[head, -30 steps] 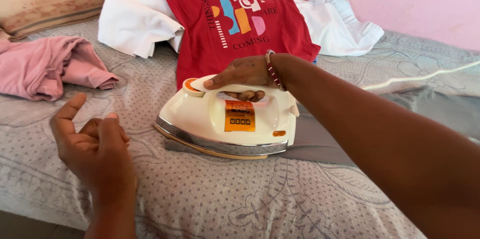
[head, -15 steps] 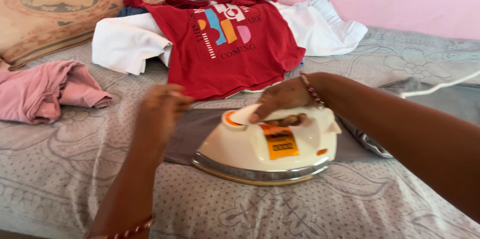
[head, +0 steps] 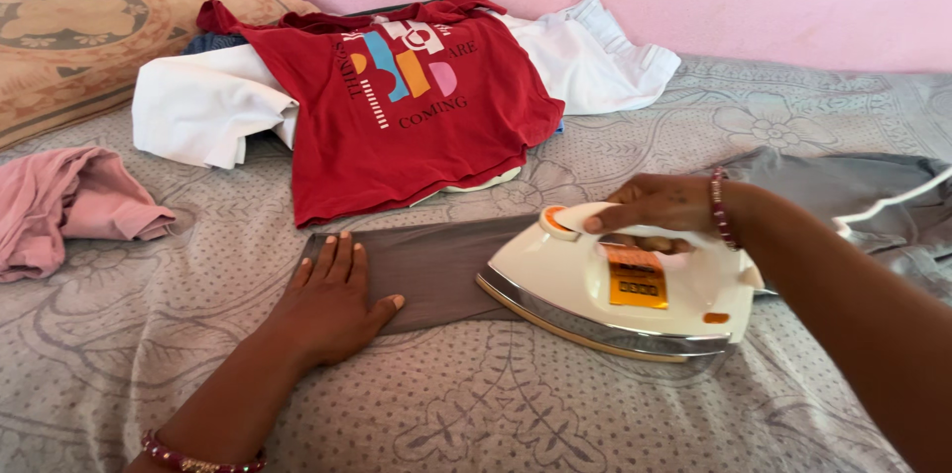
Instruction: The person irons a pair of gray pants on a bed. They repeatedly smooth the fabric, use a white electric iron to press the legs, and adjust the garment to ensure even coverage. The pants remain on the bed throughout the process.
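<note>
A cream electric iron (head: 615, 295) with an orange dial and label rests on a grey garment (head: 436, 260) laid flat across the bed. My right hand (head: 659, 210) grips the iron's handle, thumb stretched toward the dial. My left hand (head: 332, 299) lies flat, fingers together, pressing down the garment's left end. The rest of the grey garment (head: 843, 180) bunches up at the right behind my right arm.
A red printed T-shirt (head: 416, 101) lies on white clothes (head: 203, 111) at the back. A pink garment (head: 64, 205) is crumpled at the left, a patterned pillow (head: 69, 32) behind it. The bed has a grey floral sheet (head: 496, 404); the iron's white cord (head: 892, 200) runs right.
The iron slid right along the grey garment, uncovering its left end. My left hand came down from the air and now presses that end flat.
</note>
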